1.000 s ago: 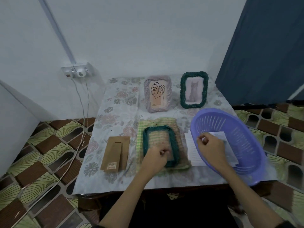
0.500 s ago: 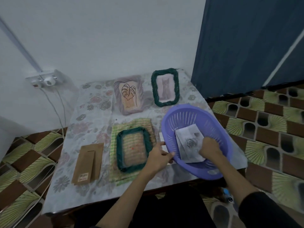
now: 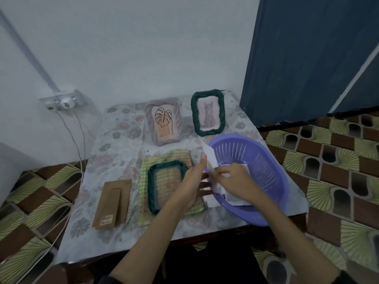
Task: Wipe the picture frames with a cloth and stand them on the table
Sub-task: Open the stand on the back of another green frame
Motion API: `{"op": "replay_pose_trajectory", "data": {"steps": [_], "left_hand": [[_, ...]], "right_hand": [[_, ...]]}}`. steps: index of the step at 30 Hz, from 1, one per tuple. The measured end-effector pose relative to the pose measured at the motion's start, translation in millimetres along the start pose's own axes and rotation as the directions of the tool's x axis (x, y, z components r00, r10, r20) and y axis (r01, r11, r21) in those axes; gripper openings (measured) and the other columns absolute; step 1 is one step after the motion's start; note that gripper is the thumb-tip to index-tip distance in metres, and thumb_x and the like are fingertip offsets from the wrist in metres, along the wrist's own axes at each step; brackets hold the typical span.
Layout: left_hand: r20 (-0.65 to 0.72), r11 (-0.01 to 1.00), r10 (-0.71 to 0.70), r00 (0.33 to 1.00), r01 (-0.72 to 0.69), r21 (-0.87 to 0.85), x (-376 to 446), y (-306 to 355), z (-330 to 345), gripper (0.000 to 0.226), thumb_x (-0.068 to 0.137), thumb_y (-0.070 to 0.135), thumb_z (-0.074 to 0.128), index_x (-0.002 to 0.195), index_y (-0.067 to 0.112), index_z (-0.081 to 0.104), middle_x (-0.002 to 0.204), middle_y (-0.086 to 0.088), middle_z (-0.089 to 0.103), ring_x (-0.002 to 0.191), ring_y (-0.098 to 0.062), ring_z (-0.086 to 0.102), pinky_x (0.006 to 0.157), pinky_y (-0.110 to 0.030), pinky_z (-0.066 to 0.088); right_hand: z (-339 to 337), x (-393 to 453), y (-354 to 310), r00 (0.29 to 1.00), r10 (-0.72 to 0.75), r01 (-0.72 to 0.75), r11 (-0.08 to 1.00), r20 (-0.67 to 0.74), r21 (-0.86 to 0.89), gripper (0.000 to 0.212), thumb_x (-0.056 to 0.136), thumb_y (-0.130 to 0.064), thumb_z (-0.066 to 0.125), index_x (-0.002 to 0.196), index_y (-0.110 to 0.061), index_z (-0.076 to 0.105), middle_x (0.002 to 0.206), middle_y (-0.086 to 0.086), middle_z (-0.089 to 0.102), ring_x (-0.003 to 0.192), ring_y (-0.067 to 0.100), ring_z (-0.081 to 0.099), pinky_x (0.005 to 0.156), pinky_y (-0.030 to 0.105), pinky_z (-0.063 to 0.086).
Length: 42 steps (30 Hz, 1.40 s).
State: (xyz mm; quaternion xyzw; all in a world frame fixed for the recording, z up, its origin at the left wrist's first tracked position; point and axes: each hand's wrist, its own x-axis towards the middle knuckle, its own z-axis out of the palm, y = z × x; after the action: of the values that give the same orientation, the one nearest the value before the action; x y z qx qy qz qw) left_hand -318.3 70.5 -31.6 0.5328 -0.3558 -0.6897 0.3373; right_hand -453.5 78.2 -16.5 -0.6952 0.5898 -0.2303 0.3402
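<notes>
While right hand [image 3: 235,181] is pinching a white paper sheet [image 3: 210,158] over the purple basket's [image 3: 266,167] near-left rim, left hand [image 3: 192,181] is hovering beside it, fingers spread wide.

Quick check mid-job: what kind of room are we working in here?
Likely a room in a home: a small table under a floral cloth stands in a corner, patterned tiles cover the floor, and a wall socket with plugged-in cables sits beside it.

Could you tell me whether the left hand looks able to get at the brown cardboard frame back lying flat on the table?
Probably yes. The frame back lies uncovered near the front edge, left of the green frame. The left hand is open and holds nothing, with only bare tablecloth between.
</notes>
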Motion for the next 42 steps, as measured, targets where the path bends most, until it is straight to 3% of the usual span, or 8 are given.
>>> {"op": "replay_pose_trajectory", "data": {"steps": [5,7,11,15,19,26,31,42], "left_hand": [[-0.313,0.999,0.033,0.949,-0.034,0.004,-10,-7,-29,0.019,0.099,0.019,0.045,0.110,0.011,0.057,0.102,-0.011,0.064,0.084,-0.023,0.059,0.064,-0.031,0.047],[-0.298,0.996,-0.018,0.954,-0.010,-0.093,-17,-8,-50,0.023,0.100,0.017,0.043,0.120,0.011,0.051,0.105,-0.008,0.062,0.089,-0.025,0.059,0.076,-0.042,0.052],[-0.248,0.991,-0.004,0.969,-0.030,-0.130,-22,-9,-86,0.021,0.099,0.014,0.046,0.119,0.012,0.052,0.106,-0.005,0.062,0.090,-0.025,0.060,0.060,-0.038,0.059],[-0.339,0.970,0.137,0.931,-0.056,0.239,-8,-23,-123,0.015,0.094,0.008,0.053,0.107,0.009,0.060,0.114,-0.011,0.066,0.097,-0.025,0.063,0.082,-0.042,0.055],[-0.410,0.842,0.253,0.877,0.009,0.539,2,-40,-150,0.009,0.086,0.011,0.065,0.095,0.009,0.063,0.091,-0.007,0.066,0.080,-0.015,0.059,0.070,-0.022,0.048],[-0.372,0.709,0.267,0.889,0.080,0.700,20,-65,-158,0.027,0.083,0.015,0.070,0.109,0.006,0.064,0.080,-0.002,0.058,0.079,-0.016,0.056,0.075,-0.025,0.048],[-0.314,0.688,0.221,0.923,0.080,0.721,21,-68,-162,0.053,0.082,0.015,0.071,0.131,0.010,0.051,0.092,-0.005,0.061,0.084,-0.017,0.059,0.075,-0.023,0.047],[-0.228,0.591,0.262,0.938,0.030,0.806,15,-76,-163,0.052,0.081,0.010,0.072,0.128,0.003,0.054,0.117,-0.012,0.060,0.094,-0.013,0.057,0.079,-0.012,0.043]], "right_hand": [[43,1,-16,0.995,-0.005,0.024,0.981,-0.099,0.194,0.026,0.094,-0.015,0.050,0.115,-0.007,0.064,0.114,0.001,0.063,0.102,0.012,0.057,0.085,0.018,0.042],[56,7,-17,0.982,0.110,-0.077,0.975,-0.151,0.208,0.033,0.090,-0.015,0.058,0.121,-0.008,0.056,0.115,0.005,0.058,0.101,0.019,0.057,0.086,0.027,0.044],[84,24,-23,0.965,0.260,-0.243,0.928,-0.025,0.281,0.012,0.082,-0.011,0.067,0.076,-0.012,0.057,0.091,0.012,0.066,0.079,0.022,0.058,0.070,0.033,0.048],[110,44,-24,0.957,0.283,-0.258,0.930,-0.063,0.262,0.027,0.082,-0.011,0.066,0.062,-0.012,0.048,0.065,0.005,0.054,0.069,0.021,0.051,0.057,0.025,0.035],[133,56,-14,0.949,0.314,-0.307,0.941,-0.029,0.142,0.016,0.085,-0.013,0.061,0.079,0.001,0.057,0.078,0.015,0.061,0.077,0.028,0.057,0.066,0.029,0.041],[158,55,3,0.950,0.310,-0.312,0.949,-0.046,-0.038,0.021,0.087,-0.010,0.055,0.071,-0.008,0.043,0.065,0.005,0.046,0.065,0.021,0.044,0.055,0.029,0.032],[159,54,7,0.958,0.284,-0.287,0.953,-0.048,-0.097,0.007,0.087,-0.010,0.056,0.091,-0.006,0.051,0.080,0.009,0.054,0.075,0.025,0.054,0.062,0.032,0.043],[155,45,14,0.989,0.147,-0.143,0.980,0.018,-0.137,0.039,0.091,-0.006,0.050,0.129,-0.006,0.050,0.127,0.007,0.046,0.111,0.024,0.049,0.092,0.032,0.044]]}}
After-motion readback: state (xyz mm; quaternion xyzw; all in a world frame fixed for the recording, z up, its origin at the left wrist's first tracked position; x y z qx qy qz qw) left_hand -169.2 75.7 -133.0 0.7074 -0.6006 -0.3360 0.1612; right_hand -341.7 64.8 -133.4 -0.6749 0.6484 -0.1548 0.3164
